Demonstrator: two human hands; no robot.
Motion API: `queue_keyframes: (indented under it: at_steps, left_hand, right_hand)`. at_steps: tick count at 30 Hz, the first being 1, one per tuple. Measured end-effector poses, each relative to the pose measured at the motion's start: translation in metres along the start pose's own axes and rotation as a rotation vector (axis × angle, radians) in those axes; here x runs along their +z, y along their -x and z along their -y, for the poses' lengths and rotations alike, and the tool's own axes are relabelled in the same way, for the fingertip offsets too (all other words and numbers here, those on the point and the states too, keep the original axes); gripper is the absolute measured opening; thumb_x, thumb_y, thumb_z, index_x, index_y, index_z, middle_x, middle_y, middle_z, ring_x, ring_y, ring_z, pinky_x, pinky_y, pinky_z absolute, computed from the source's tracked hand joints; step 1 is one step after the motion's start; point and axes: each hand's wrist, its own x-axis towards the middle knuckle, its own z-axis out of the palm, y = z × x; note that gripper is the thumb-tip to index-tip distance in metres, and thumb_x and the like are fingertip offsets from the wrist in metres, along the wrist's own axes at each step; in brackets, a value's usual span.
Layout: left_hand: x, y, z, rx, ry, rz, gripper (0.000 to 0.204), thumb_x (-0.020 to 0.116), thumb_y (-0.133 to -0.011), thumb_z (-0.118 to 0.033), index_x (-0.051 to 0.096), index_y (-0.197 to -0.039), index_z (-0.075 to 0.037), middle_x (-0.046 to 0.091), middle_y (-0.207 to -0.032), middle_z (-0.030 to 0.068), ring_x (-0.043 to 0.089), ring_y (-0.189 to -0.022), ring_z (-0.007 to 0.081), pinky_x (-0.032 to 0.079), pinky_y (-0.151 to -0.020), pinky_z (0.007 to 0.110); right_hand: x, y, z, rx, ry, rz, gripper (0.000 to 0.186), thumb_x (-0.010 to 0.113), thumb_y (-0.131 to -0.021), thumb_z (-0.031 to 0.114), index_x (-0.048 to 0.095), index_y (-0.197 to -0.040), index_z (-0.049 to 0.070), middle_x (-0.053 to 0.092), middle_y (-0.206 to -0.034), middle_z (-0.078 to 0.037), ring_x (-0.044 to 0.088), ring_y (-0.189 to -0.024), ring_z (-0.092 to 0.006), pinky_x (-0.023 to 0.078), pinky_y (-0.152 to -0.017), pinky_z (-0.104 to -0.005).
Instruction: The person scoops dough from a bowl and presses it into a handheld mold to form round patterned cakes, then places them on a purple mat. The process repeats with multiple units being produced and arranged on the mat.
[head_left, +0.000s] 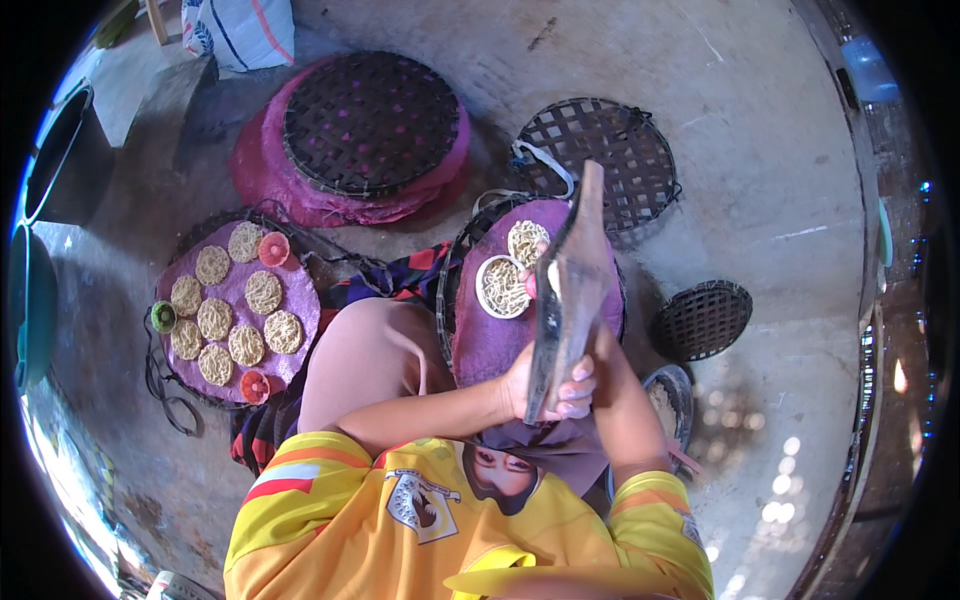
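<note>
Noodle rounds [214, 318] are pretty much finished left of left hand [572, 388], wooden tool [582, 270] clenched; one's still ringed near right hand [530, 284], grip unclear.

A worn wooden tool [578, 285] slants; beside it, a white ring [480, 289] encircles pale coiled noodles [503, 288].

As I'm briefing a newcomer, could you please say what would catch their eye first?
Probably the wooden tool in the left hand, near the picture's middle. Next come the pale noodle rounds on a purple sheet at left, and, near the top, the dark woven tray on a pink stack.
</note>
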Motion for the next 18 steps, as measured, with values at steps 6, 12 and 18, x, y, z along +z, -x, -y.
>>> queue_keyframes:
  at_steps: [6,12,18]
  left_hand:
    - [0.006,0.004,-0.016,0.011,-0.146,-0.098,0.062,0.033,-0.085,-0.059,0.054,-0.084,-0.001,0.050,-0.064,0.0128,0.050,-0.059,0.0269,0.042,-0.058,0.035]
    - [0.001,0.004,0.003,-0.134,-0.328,-0.220,0.082,0.025,-0.081,-0.070,0.057,-0.093,0.005,0.054,-0.065,0.0171,0.056,-0.060,0.0313,0.047,-0.059,0.037]
    - [-0.013,0.005,0.030,-0.377,-0.299,-0.135,0.089,0.021,-0.081,-0.074,0.058,-0.098,0.005,0.058,-0.068,0.0179,0.057,-0.059,0.0259,0.048,-0.057,0.034]
  right_hand:
    - [0.001,0.002,-0.030,-0.188,0.268,-0.007,0.048,0.049,-0.081,0.022,0.045,-0.125,0.003,0.050,-0.118,-0.021,0.054,-0.098,-0.0306,0.046,-0.081,-0.0359]
    - [0.001,0.001,-0.020,-0.398,0.760,-0.077,0.046,0.050,-0.075,0.006,0.051,-0.120,0.002,0.043,-0.130,-0.016,0.047,-0.112,-0.0313,0.040,-0.093,-0.0375]
    - [0.007,0.018,-0.038,-0.239,1.156,-0.323,0.052,0.053,-0.070,0.001,0.054,-0.121,0.008,0.029,-0.143,-0.012,0.026,-0.130,-0.0346,0.023,-0.107,-0.0434]
